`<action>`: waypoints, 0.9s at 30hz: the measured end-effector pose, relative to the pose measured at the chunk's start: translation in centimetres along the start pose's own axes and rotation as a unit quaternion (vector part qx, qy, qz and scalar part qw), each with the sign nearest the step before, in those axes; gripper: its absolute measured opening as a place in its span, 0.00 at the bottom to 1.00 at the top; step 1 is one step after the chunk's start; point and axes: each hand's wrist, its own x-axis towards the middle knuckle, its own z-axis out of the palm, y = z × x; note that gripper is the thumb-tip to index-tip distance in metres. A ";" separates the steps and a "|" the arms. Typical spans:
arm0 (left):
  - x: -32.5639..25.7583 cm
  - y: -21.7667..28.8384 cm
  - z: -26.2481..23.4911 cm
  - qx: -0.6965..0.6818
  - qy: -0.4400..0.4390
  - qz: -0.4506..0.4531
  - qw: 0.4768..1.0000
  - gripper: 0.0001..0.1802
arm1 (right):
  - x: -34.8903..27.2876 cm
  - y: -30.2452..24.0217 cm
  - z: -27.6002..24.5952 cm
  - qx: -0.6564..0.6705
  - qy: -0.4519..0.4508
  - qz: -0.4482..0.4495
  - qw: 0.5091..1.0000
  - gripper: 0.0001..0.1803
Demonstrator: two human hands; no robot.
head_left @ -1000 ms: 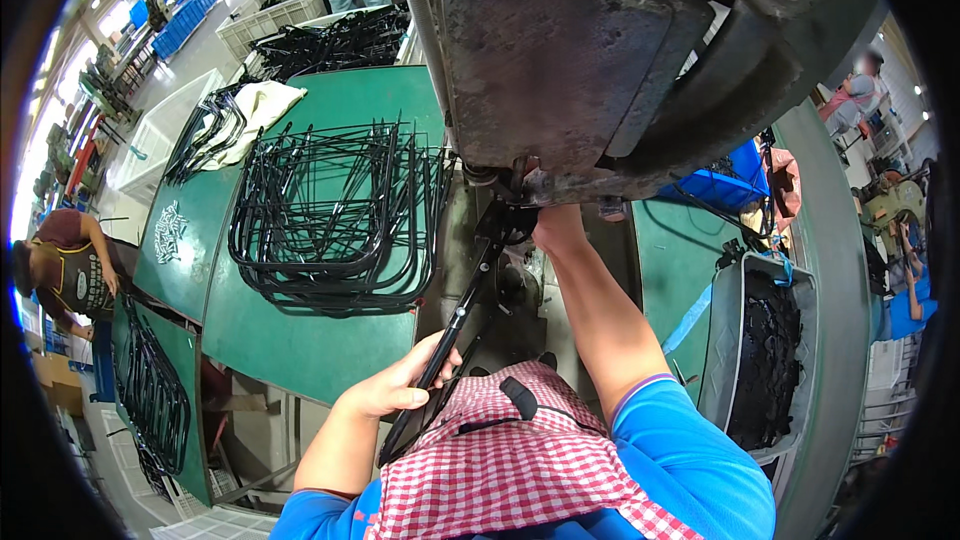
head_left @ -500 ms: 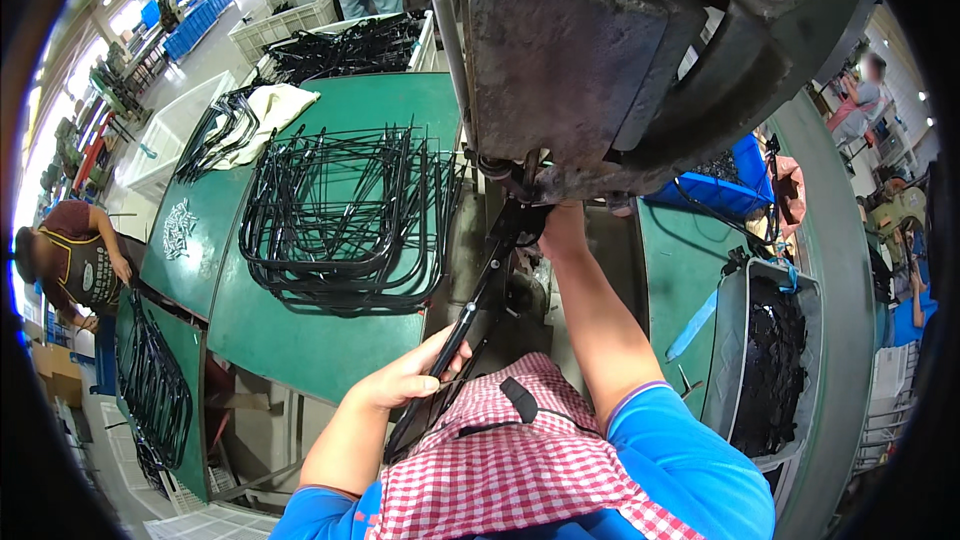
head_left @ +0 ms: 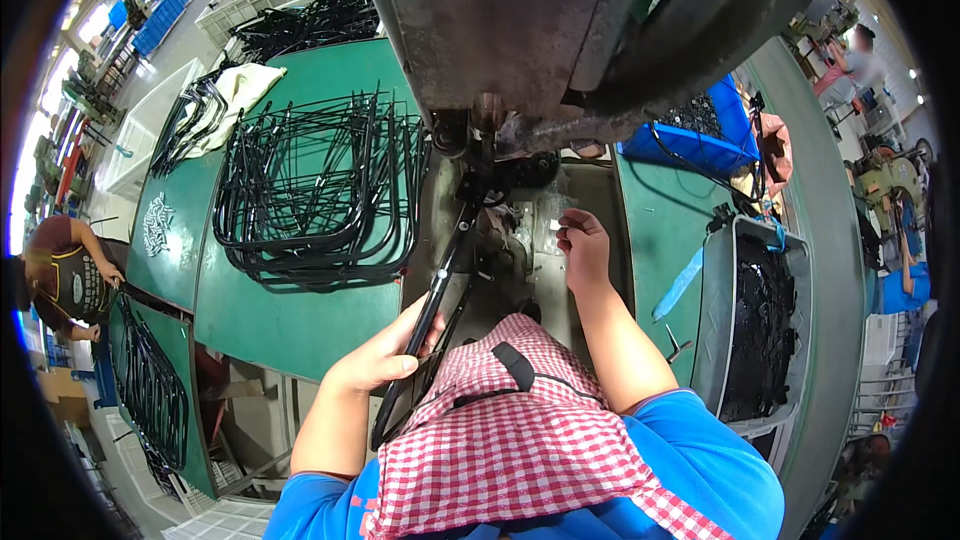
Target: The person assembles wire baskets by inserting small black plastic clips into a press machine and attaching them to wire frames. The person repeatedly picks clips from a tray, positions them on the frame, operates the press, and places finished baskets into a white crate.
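Head view: the fingers of the left hand [head_left: 385, 355] curl around a black bent metal rod frame [head_left: 430, 315], thumb on top, clasping it near its lower half. That frame runs steeply up from beside the checked red-and-white cloth [head_left: 510, 440] on the person's front to the work point under the big grey press machine [head_left: 540, 30], where its upper end meets the tooling. The right hand [head_left: 583, 250] hovers just right of that tooling, fingers bent inward and pinching a tiny pale piece [head_left: 553, 226]; what the piece is cannot be told. Its forearm runs back to a blue sleeve [head_left: 700, 440].

Left of the frame, a green table [head_left: 290, 320] carries a stack of matching black rod frames [head_left: 320, 190], with a pale cloth [head_left: 235, 90] and more rods at its far corner. Right of the hands stand a grey bin of black parts [head_left: 755, 320] and, farther back, a blue crate [head_left: 700, 140]. Another person [head_left: 70, 275] in a dark top bends over at the far left edge, beside a lower rack of rods [head_left: 150, 390].
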 end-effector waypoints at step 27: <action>18.1 18.0 22.9 0.346 -0.174 0.461 0.798 0.62 | -20.7 -17.2 -1.3 0.047 -0.255 -0.299 0.918 0.54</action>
